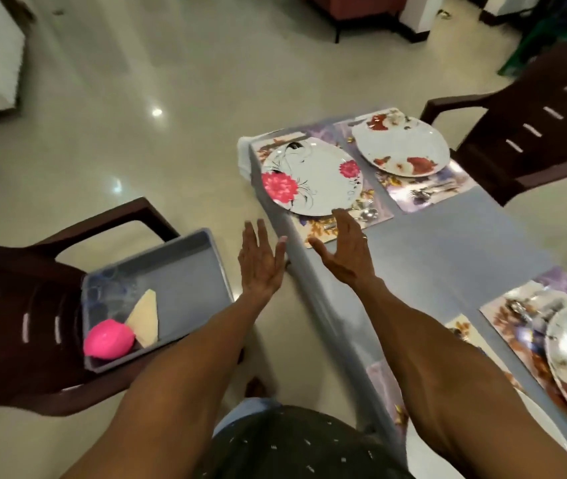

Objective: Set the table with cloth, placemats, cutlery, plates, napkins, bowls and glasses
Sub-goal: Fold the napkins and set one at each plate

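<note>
Two hands, left hand (261,261) and right hand (346,252), hover open-fingered and gripping nothing at the table's (448,250) left edge, just short of the pink-flowered plate (313,178) centred on its placemat (375,216), seemingly for a diner.

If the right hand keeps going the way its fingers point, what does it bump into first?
Probably the pink-flower plate. The right hand is open, its fingertips almost at the plate's near rim above the placemat. How high it hovers is unclear, so it might pass over instead.
</note>
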